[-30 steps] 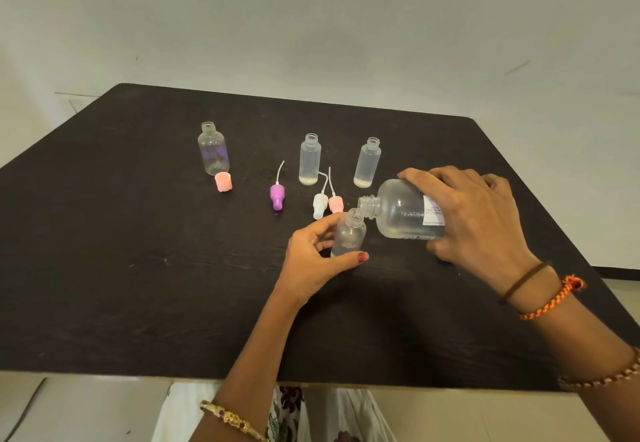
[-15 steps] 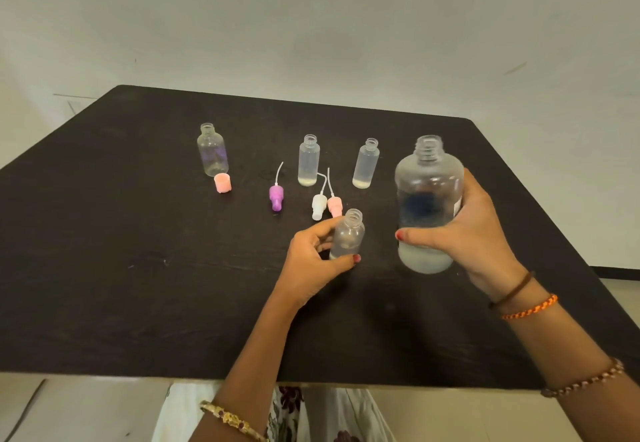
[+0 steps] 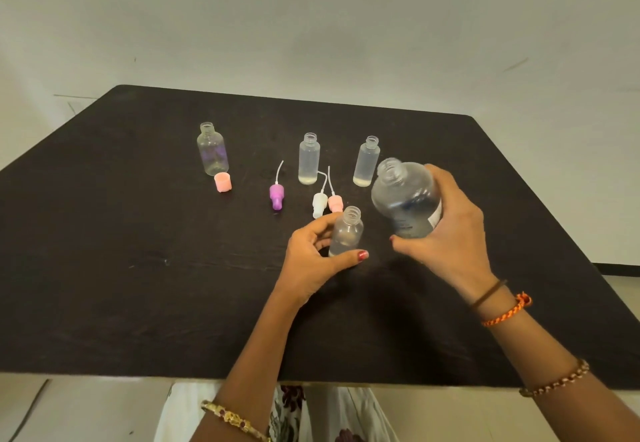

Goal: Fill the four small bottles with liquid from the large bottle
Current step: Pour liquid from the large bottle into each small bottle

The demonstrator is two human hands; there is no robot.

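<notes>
We have our left hand (image 3: 313, 258) wrapped around one small bottle (image 3: 345, 232), thumb and fingers closed on its lower body, so that grip is firmly taken up with it. The bottle stands upright on the dark desk (image 3: 138, 268), roughly at the middle and a little toward the right edge, its mouth uncapped and a shallow layer of clear liquid at the bottom.

Our right hand (image 3: 446, 237) is clasped around the large bottle (image 3: 405, 199), fingers curled over its lower half, holding it off the desk and tilted with its open neck leaning up and to the left. It sits just beside the small bottle we hold, apart from it, with liquid pooled low inside (a label shows partly under our fingers).

Toward the far edge of the desk stand the other three small bottles, all open and upright: a rounder one (image 3: 212, 150) toward the far left corner, a slim one (image 3: 309, 159) at the far middle, and another slim one (image 3: 366, 161) just behind the large bottle's neck. Both slim ones show a little liquid at the base.

A pink cap (image 3: 222, 182) sits just in front of the rounder bottle. A purple nozzle cap (image 3: 276, 195), a white nozzle cap (image 3: 319, 203) and a pale pink nozzle cap (image 3: 335, 203) lie between the far row and our left hand, the last two touching.
</notes>
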